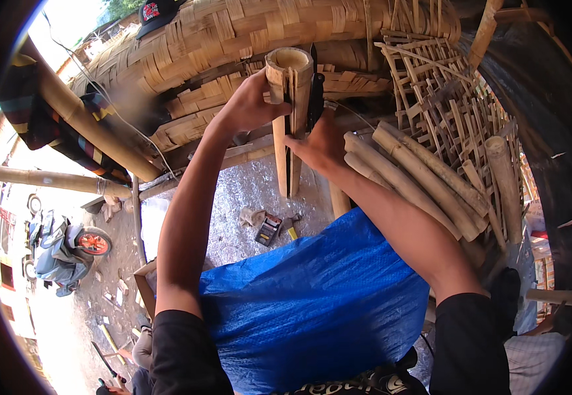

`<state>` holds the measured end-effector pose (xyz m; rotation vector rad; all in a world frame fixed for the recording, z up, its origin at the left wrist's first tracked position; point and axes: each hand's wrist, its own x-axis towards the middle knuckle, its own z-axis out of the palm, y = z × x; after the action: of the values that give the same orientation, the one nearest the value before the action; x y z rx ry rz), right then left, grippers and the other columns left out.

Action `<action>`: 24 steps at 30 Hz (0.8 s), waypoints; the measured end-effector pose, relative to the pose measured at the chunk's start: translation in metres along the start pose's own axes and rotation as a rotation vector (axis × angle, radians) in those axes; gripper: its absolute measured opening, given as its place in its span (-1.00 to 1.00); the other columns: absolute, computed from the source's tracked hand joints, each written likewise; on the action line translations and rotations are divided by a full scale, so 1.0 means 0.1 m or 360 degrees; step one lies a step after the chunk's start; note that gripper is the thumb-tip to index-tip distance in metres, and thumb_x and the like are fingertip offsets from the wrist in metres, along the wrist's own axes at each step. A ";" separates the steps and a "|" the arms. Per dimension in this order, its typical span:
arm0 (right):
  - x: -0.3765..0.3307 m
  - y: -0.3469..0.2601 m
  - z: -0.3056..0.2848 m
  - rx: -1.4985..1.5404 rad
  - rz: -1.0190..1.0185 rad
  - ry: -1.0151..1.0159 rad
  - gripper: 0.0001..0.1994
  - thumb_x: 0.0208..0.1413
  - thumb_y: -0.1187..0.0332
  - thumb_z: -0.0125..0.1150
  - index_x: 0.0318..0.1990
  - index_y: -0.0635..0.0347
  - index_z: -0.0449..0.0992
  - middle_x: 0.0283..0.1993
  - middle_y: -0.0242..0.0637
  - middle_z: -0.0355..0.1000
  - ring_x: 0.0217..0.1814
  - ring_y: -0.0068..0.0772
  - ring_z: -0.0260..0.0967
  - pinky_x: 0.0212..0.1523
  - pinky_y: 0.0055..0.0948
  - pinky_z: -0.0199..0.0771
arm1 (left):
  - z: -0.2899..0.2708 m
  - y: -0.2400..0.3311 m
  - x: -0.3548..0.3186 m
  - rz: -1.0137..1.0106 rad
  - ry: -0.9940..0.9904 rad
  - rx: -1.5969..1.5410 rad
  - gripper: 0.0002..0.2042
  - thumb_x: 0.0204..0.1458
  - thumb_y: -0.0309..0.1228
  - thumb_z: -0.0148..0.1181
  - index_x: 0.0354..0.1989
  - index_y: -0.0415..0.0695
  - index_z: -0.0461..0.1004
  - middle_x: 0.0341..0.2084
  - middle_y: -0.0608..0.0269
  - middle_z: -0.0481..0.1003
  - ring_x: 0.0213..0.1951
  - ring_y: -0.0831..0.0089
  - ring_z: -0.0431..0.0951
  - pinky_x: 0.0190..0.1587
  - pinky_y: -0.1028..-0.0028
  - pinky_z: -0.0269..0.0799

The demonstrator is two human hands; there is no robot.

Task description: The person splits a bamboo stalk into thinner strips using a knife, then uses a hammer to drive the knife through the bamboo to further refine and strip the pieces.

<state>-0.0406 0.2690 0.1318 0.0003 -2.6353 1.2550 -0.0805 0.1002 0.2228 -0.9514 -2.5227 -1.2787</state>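
Observation:
A thick bamboo tube [280, 155] stands upright in front of me, with a long dark slit down its near side and its hollow top end showing. My left hand [253, 105] is closed round its upper left side, thumb across the front by the slit. Lower on the other side, my right hand [322, 141] grips the tube, its thumb lying at the slit. Its other fingers are mostly hidden. Just above that hand, a black object [315, 99] like a tool handle sits against the tube; I cannot tell whether my fingers touch it.
A blue tarp [312, 296] spreads over my lap. Cut bamboo tubes [424, 174] lie at right below a lattice of bamboo strips [431, 85]. Woven bamboo [233, 39] runs along the far side. A small box [268, 230] lies on the floor; a motorbike [62, 250] stands at left. Other people sit nearby.

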 end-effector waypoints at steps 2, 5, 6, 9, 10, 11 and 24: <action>0.02 0.02 -0.01 -0.0051 0.0008 0.0013 -0.17 -0.23 0.02 0.55 0.11 0.35 0.27 -0.02 0.07 0.51 0.02 0.11 0.52 0.05 -0.09 0.53 | 0.01 0.01 -0.01 -0.0005 0.0018 0.0026 -0.40 -0.15 -0.46 0.40 0.14 -0.25 0.37 -0.05 0.02 0.58 0.06 0.24 0.58 0.14 0.30 0.45; 0.06 0.09 -0.09 -0.0124 0.0089 -0.0107 -0.14 -0.23 -0.02 0.55 0.13 0.37 0.26 -0.04 0.07 0.53 0.00 0.08 0.54 0.05 -0.11 0.54 | 0.08 0.03 0.01 -0.0052 0.0073 0.0108 -0.35 -0.13 -0.38 0.42 0.19 -0.25 0.31 -0.01 -0.04 0.55 0.09 0.17 0.56 0.14 0.27 0.44; 0.07 0.13 -0.07 -0.0164 -0.0012 0.0039 -0.29 -0.22 -0.04 0.55 -0.06 0.38 0.43 -0.23 -0.01 0.57 -0.14 0.00 0.59 -0.05 -0.16 0.56 | 0.08 0.00 0.04 -0.0062 0.0092 0.0166 -0.33 -0.12 -0.35 0.42 0.20 -0.25 0.30 0.00 -0.05 0.54 0.09 0.15 0.55 0.14 0.27 0.43; 0.13 0.12 -0.20 0.0111 -0.0017 -0.0124 -0.41 -0.23 -0.01 0.53 -0.27 0.37 0.47 -0.28 0.02 0.57 -0.15 -0.05 0.61 -0.16 -0.20 0.58 | 0.04 -0.04 0.03 -0.0138 0.0116 0.0247 -0.28 -0.08 -0.32 0.40 0.27 -0.24 0.21 0.06 -0.12 0.50 0.14 0.11 0.51 0.17 0.25 0.41; 0.08 0.06 -0.27 0.0389 0.0065 -0.0021 -0.61 -0.19 0.10 0.45 -0.46 0.29 0.53 -0.43 -0.14 0.54 -0.31 -0.25 0.58 -0.27 -0.26 0.54 | 0.03 -0.02 0.02 -0.0200 0.0138 0.0254 -0.28 -0.06 -0.35 0.38 0.29 -0.22 0.19 0.08 -0.11 0.48 0.16 0.14 0.50 0.19 0.26 0.39; 0.08 -0.01 -0.34 0.0509 0.0085 0.0063 -0.64 -0.17 0.13 0.42 -0.43 0.30 0.55 -0.47 -0.19 0.52 -0.37 -0.31 0.54 -0.31 -0.29 0.52 | 0.03 -0.02 -0.01 -0.0268 0.0165 0.0261 -0.28 -0.05 -0.38 0.37 0.32 -0.20 0.18 0.11 -0.10 0.47 0.19 0.17 0.48 0.21 0.26 0.37; 0.03 -0.84 -1.00 0.0509 -0.0444 0.0362 -0.72 0.01 0.31 0.26 -0.19 0.35 0.58 -0.34 -0.33 0.55 -0.40 -0.58 0.38 -0.34 -0.49 0.37 | 0.19 -0.15 0.35 0.0725 0.0054 0.0211 0.08 -0.15 -0.50 0.48 0.34 -0.21 -0.38 0.08 -0.02 0.47 0.19 0.24 0.44 0.30 0.23 0.27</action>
<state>-0.0158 0.2925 0.2574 0.2526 -2.1342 1.4612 -0.1146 0.1250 0.2150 -1.3545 -2.1547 -0.9670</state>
